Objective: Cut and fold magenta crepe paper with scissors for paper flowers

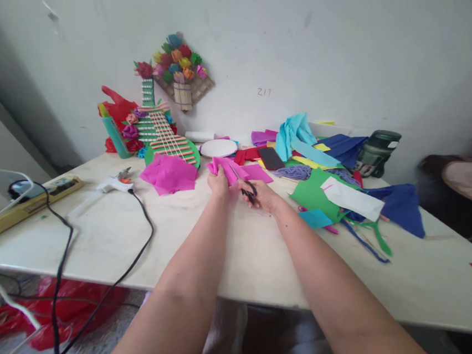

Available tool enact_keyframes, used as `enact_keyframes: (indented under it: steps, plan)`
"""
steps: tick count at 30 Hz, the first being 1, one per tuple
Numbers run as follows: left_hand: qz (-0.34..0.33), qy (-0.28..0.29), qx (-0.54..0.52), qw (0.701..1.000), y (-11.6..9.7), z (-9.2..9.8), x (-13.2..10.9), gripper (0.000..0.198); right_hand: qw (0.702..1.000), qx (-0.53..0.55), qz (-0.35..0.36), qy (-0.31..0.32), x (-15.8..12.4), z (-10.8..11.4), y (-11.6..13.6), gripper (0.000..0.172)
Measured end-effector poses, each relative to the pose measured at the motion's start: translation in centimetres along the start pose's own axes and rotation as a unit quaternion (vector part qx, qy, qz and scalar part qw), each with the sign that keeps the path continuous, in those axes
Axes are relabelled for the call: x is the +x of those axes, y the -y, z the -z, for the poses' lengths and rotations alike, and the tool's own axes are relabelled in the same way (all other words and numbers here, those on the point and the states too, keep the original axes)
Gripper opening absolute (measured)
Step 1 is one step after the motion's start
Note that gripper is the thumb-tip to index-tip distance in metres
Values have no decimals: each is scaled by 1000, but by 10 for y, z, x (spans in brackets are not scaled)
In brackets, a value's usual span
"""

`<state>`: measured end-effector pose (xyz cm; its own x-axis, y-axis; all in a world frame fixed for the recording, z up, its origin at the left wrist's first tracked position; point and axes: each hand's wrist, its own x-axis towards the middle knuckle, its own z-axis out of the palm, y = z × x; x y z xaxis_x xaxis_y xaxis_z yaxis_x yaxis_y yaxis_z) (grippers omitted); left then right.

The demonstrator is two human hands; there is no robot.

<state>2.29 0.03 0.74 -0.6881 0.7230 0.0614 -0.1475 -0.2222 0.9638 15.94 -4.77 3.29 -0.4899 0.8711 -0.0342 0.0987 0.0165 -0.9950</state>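
Note:
My left hand [217,182] pinches a folded piece of magenta crepe paper [233,171] above the middle of the table. In my right hand [264,196] are black-handled scissors [249,191], my fingers through the loops. The blades point up and left against the magenta paper; whether they are parted I cannot tell. Just beyond my right hand lies another flat magenta piece [259,173]. A larger crumpled sheet of magenta crepe paper [169,174] rests to the left of my left hand.
A hot glue gun [116,183] with a black cord and a yellow power strip [24,209] lie left. Behind stand a green guitar-shaped craft [168,142] and a white disc [219,148]. Right are a phone [271,158], green paper [315,196] and a dark bottle [378,154].

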Motion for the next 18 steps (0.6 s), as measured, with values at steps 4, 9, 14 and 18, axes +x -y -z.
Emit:
enact_keyframes:
  steps: [4,9,14,18]
  plan:
    - [22,12,-33,999,-5,-1,-6,20,1000,18,-3,-2,-3,1,2,31]
    - [23,24,-42,999,-5,-2,-8,19,1000,23,-4,-4,-3,0,1,34]
    - [17,37,-59,997,-2,-4,-6,16,1000,26,4,-8,0,0,-1,38]
    - [9,32,-54,998,2,-4,-3,18,999,30,6,-15,2,0,-3,39]
